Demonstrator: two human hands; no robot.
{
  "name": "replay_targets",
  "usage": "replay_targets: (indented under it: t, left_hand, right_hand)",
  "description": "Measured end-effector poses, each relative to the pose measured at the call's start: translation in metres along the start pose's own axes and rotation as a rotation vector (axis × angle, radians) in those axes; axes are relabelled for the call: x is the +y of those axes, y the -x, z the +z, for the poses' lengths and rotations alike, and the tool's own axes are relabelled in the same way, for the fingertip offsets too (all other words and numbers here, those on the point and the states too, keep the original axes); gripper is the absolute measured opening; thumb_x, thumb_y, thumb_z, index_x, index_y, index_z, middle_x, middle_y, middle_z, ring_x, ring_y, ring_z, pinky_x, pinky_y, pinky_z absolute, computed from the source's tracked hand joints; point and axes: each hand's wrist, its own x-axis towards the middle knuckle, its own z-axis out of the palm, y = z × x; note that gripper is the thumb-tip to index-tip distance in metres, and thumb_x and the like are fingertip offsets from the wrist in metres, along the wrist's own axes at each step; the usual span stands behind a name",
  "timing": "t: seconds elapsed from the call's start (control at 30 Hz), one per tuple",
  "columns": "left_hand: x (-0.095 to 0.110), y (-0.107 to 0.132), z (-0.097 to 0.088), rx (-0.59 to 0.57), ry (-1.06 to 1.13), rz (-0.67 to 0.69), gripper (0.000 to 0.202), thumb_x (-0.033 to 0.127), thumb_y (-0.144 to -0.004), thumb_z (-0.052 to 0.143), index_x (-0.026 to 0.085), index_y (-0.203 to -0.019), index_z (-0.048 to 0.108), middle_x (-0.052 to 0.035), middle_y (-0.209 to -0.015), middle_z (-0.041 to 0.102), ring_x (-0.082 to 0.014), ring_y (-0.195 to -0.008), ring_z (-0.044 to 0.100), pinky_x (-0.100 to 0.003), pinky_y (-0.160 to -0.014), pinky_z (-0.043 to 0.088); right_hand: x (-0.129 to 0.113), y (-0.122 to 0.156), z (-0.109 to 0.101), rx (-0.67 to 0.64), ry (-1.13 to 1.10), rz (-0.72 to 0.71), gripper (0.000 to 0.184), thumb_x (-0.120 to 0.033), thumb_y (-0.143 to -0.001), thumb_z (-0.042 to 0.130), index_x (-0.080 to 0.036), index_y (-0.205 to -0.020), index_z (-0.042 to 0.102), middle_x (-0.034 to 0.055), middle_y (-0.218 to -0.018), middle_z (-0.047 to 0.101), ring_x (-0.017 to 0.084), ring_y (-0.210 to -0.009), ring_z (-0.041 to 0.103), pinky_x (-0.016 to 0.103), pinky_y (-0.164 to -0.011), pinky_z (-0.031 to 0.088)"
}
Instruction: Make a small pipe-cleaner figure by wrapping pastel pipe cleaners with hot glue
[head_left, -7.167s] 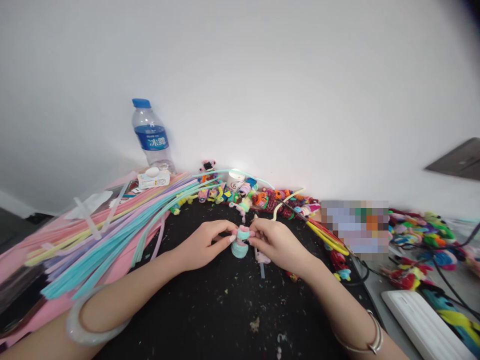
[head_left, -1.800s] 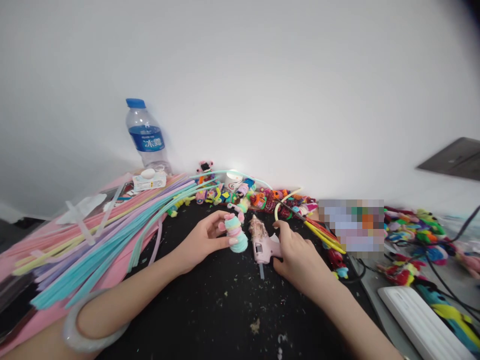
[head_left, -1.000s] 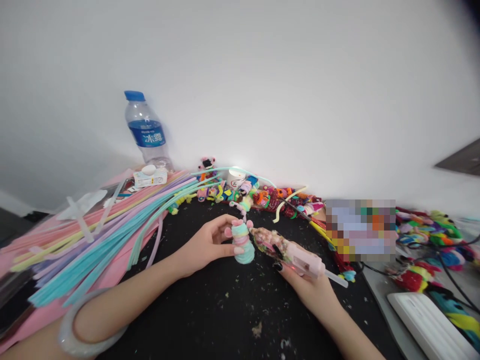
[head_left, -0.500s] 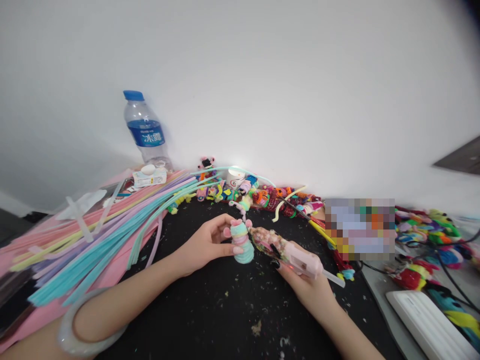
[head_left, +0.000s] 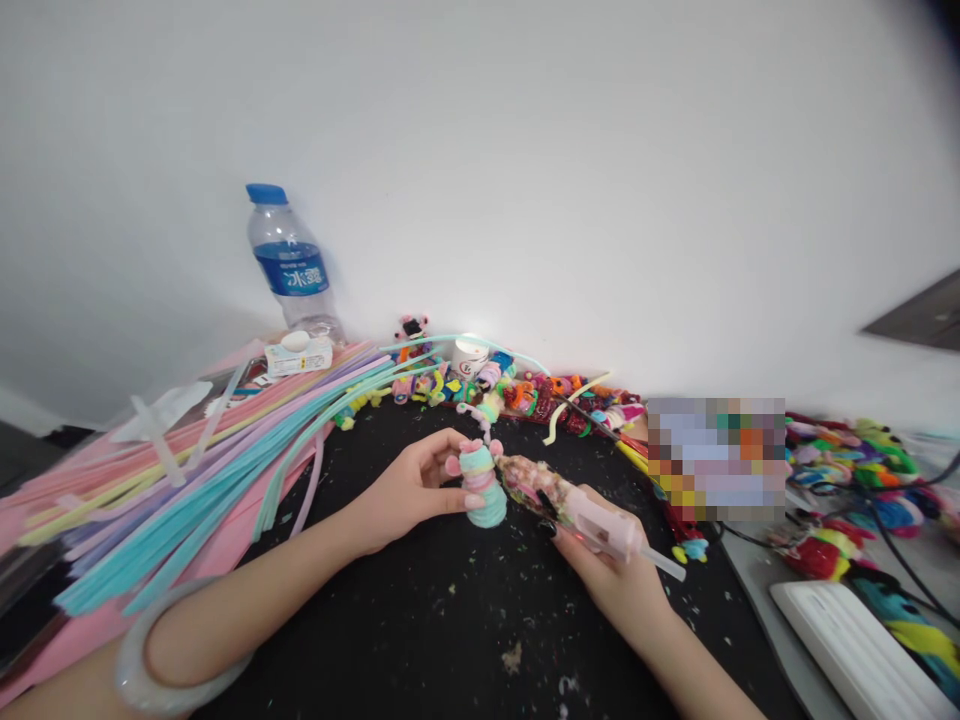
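Between the thumb and fingers of my left hand (head_left: 420, 487) is a small pipe-cleaner figure (head_left: 486, 505), wound in mint green with a pink and yellow band and pink round ears. It stands upright over the black mat (head_left: 420, 620). My right hand (head_left: 619, 565) is wrapped round a pale pink hot glue gun (head_left: 604, 522), whose front is crusted with fuzz. A translucent glue stick (head_left: 664, 562) sticks out of its rear. The gun's tip is right beside the figure's head; whether they touch I cannot tell.
Bundles of pastel pipe cleaners (head_left: 180, 480) lie at the left, near a leaning water bottle (head_left: 289, 265). Small finished figures (head_left: 525, 395) and a white paper roll (head_left: 470, 353) line the wall. At the right are a white power strip (head_left: 855, 640), cables and a blurred-out patch (head_left: 716, 460).
Almost nothing differs. Both hands keep their grip, and the glue gun's tip stays by the figure's head; the view has shifted very slightly.
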Motion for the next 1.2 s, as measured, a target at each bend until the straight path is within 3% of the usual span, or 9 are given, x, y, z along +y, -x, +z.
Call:
replay_targets:
  t: [0.4, 0.73, 1.0, 1.2]
  left_hand:
    - [0.002, 0.000, 0.002, 0.007, 0.023, 0.018, 0.032, 0.011, -0.062, 0.076, 0.018, -0.083, 0.053, 0.0054, -0.073, 0.053, -0.0152, -0.085, 0.056, -0.027, -0.078, 0.045]
    - [0.002, -0.001, 0.001, 0.014, 0.012, 0.032, 0.032, 0.010, -0.063, 0.076, 0.018, -0.085, 0.054, 0.0061, -0.073, 0.054, -0.0135, -0.086, 0.057, -0.024, -0.078, 0.046]
    - [0.000, 0.000, -0.002, 0.023, -0.059, 0.073, 0.035, 0.010, -0.064, 0.076, 0.018, -0.091, 0.055, 0.0023, -0.094, 0.063, -0.0132, -0.091, 0.058, -0.023, -0.080, 0.046]
    - [-0.003, -0.002, -0.003, 0.055, -0.026, 0.061, 0.036, 0.012, -0.066, 0.076, 0.019, -0.096, 0.057, 0.0026, -0.093, 0.063, -0.0127, -0.091, 0.059, -0.023, -0.081, 0.047]
  right_hand:
    - [-0.018, -0.006, -0.004, -0.052, 0.003, -0.016, 0.020, -0.026, -0.079, 0.054, -0.022, -0.064, 0.041, -0.0041, -0.057, 0.041, 0.012, -0.051, 0.039, 0.024, -0.048, 0.033]
    - [-0.017, -0.005, -0.003, -0.024, 0.011, -0.054, 0.013, -0.024, -0.079, 0.054, -0.020, -0.068, 0.047, -0.0038, -0.058, 0.045, 0.012, -0.051, 0.042, 0.023, -0.048, 0.035]
    - [-0.024, -0.006, -0.004, -0.014, 0.023, -0.073, 0.018, -0.022, -0.078, 0.056, -0.021, -0.063, 0.046, -0.0046, -0.056, 0.045, 0.011, -0.048, 0.043, 0.021, -0.045, 0.034]
    - [-0.020, -0.005, -0.006, 0.040, 0.046, -0.074, 0.012, -0.021, -0.076, 0.056, -0.020, -0.067, 0.049, -0.0043, -0.057, 0.048, 0.011, -0.049, 0.046, 0.020, -0.046, 0.036]
